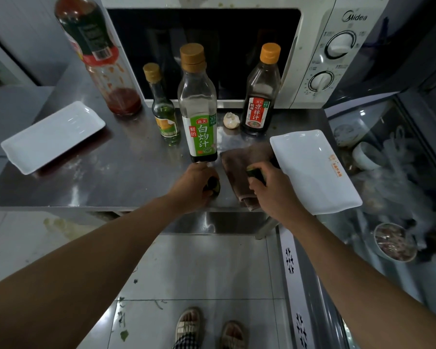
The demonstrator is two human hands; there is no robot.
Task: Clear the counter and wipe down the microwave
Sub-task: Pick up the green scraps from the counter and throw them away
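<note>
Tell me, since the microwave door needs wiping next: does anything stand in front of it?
Yes. Four bottles stand on the counter before the microwave door, with a garlic bulb beside them. The brown cloth lies nearer, under the right hand.

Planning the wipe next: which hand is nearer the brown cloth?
Right. The right hand is over the brown cloth, gripping a small dark-green item; the left hand is beside its left edge.
</note>
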